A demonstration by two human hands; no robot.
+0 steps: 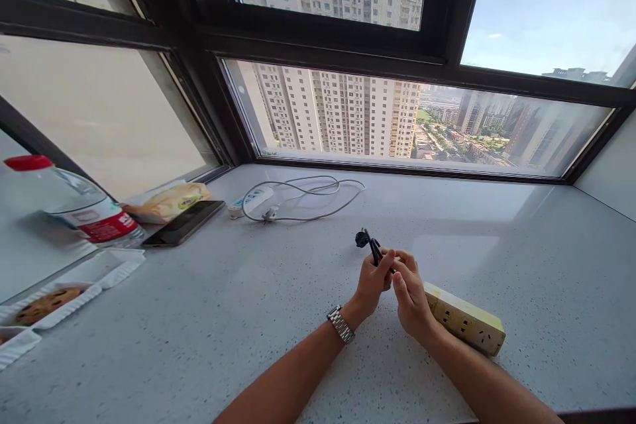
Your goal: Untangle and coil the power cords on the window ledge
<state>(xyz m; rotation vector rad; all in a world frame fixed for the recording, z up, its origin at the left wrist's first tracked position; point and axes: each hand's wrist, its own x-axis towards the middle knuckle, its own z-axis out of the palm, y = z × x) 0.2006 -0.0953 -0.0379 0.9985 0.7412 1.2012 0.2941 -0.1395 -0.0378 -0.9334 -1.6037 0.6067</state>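
A black power cord (pixel 373 250) is bunched in folds between my hands, its black plug (pixel 362 238) sticking out at the far end. My left hand (pixel 373 281), with a metal watch (pixel 340 324) on the wrist, is closed around the folded cord. Close against it, my right hand (pixel 411 295) has its fingers curled on the same cord; part of the bundle is hidden by the fingers. A yellowed power strip (pixel 464 321) lies on the sill just right of my right hand, its sockets facing me.
On the speckled white sill (pixel 248 318), a white power strip (pixel 253 200) with a looped grey cord (pixel 303 217) lies near the window. At left are a phone (pixel 187 222), a packaged snack (pixel 171 202), a large water bottle (pixel 84 205) and a white tray (pixel 116 265) with cookies (pixel 47 306).
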